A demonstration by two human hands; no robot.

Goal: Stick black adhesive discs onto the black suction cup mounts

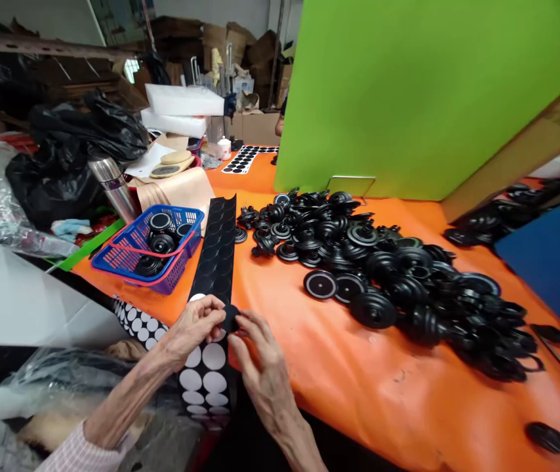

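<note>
A small black disc [231,318] is held between both hands above a black strip [218,242] of round stickers. My left hand [194,328] pinches the disc's left edge with thumb and forefinger. On its right edge, the fingers of my right hand [263,364] close against it. Below the hands the strip shows white circles [214,356] and hangs over the table's front edge. To the right lies a large pile of black wheel-like parts [359,242]. Two parts with pale rings [320,285] face up at its near side.
A blue basket [174,272] with black parts stands left of the strip, near a steel flask [113,187]. Behind the pile rises a green panel [383,98]. The orange table [349,380] holds a lone black part [548,437] at the near right.
</note>
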